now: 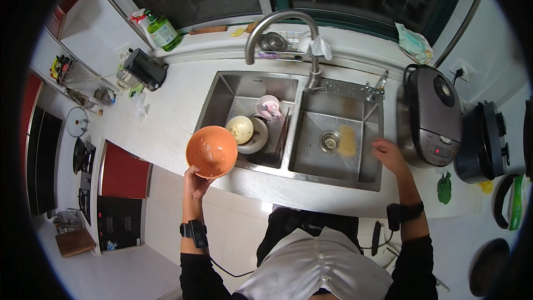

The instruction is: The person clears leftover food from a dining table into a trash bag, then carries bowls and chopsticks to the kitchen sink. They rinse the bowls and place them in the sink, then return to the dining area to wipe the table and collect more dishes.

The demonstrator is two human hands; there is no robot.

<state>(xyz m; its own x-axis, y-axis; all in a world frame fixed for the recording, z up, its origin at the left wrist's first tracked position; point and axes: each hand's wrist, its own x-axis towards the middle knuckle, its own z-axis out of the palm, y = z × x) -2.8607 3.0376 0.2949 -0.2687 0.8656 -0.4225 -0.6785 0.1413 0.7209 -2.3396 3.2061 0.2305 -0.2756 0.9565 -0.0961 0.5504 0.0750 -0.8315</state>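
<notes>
My left hand [197,183] grips the rim and side of an orange bowl [212,150], tilted so that its inside shows small bits of food residue. It hangs over the front left edge of the left sink basin [245,85]. My right hand [388,155] is at the right edge of the right basin [310,166], fingers loosely bent, with nothing visible in it. A blurred yellow sponge or cloth [347,141] is in that basin, beside the drain [330,141]. In the left basin are a cream bowl [240,129] with residue, a larger white bowl [259,139] partly beneath it, and a pink cup or ladle [266,104].
A tall curved faucet [287,14] rises behind the divider. A rice cooker [433,112] stands right of the sink, with a dark pot [479,141] beyond it. At left are a black kettle [145,68] and a green soap bottle [164,33]. A green cloth-like item [444,187] lies at right.
</notes>
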